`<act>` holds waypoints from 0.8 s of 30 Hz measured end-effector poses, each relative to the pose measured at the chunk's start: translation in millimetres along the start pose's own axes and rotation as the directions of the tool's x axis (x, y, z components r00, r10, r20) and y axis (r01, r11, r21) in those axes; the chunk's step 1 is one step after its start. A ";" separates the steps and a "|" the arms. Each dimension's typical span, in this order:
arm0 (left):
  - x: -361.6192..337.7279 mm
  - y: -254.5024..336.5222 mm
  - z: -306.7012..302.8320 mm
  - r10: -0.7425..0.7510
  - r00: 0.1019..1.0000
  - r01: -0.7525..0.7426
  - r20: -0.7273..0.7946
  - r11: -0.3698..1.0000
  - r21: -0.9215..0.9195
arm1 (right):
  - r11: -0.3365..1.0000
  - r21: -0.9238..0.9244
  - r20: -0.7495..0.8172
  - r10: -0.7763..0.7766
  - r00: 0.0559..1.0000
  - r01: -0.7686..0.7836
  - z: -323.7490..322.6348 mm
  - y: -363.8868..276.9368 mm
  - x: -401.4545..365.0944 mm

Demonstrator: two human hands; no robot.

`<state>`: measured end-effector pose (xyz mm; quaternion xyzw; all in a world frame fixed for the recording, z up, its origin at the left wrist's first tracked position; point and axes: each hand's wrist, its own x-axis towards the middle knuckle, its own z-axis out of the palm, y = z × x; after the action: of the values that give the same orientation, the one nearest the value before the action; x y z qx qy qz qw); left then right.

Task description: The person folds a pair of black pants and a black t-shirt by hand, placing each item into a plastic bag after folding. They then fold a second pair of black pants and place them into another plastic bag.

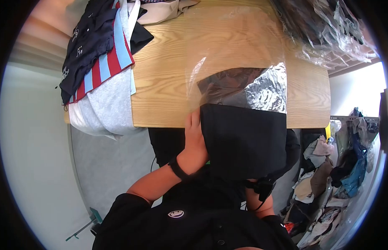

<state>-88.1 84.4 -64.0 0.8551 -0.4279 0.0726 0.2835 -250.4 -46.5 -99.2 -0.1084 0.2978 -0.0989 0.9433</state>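
A folded black garment lies across the table's near edge and hangs over it toward me. Its far end lies against a clear plastic bag, which is spread flat on the wood with a shiny, crinkled patch. My left hand is closed at the garment's left edge, fingers pointing away from me and part of the hand behind the cloth. On the right, only my forearm shows below the garment, with a dark device near the wrist; the right hand's fingers are hidden by the cloth.
Stacked clothes, with a dark printed garment, a red-and-blue striped one and a grey one, overhang the table at left. Plastic-wrapped items sit back right. Clothes crowd a rack at right.
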 end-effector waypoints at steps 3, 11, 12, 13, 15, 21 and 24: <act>-0.6 -5.0 7.1 -0.063 0.998 0.063 0.031 0.998 0.006 | 1.000 -0.006 -0.009 0.012 1.000 -0.012 -0.1 3.3 1.0; 3.0 0.1 -0.3 -0.164 0.979 0.158 0.125 0.986 0.056 | 0.999 -0.009 -0.046 0.036 0.998 -0.037 -3.6 2.0 -7.3; 3.2 0.4 0.0 -0.160 0.977 0.147 0.143 0.985 0.094 | 0.999 -0.009 -0.048 0.039 0.998 -0.040 -3.4 2.0 -8.6; 2.7 0.5 0.7 -0.162 0.976 0.150 0.144 0.984 0.092 | 0.999 -0.015 -0.052 0.039 0.998 -0.040 -3.6 2.2 -9.4; 2.5 -0.3 1.4 -0.163 0.975 0.158 0.152 0.986 0.045 | 0.999 -0.015 -0.056 0.045 0.997 -0.046 -2.9 2.2 -11.0; 12.1 5.5 -25.9 -0.059 0.984 0.084 0.170 0.986 -0.146 | 0.998 -0.024 -0.074 0.054 0.996 -0.056 -1.8 1.7 -13.6; 8.7 0.5 -22.4 -0.049 0.967 0.078 0.249 0.991 -0.106 | 0.998 -0.023 -0.086 0.062 0.994 -0.064 -3.3 1.5 -16.9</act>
<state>-80.4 90.4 -42.1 0.8531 -0.4355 -0.0678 0.2792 -265.8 -41.3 -93.1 -0.1066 0.3424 -0.0697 0.9309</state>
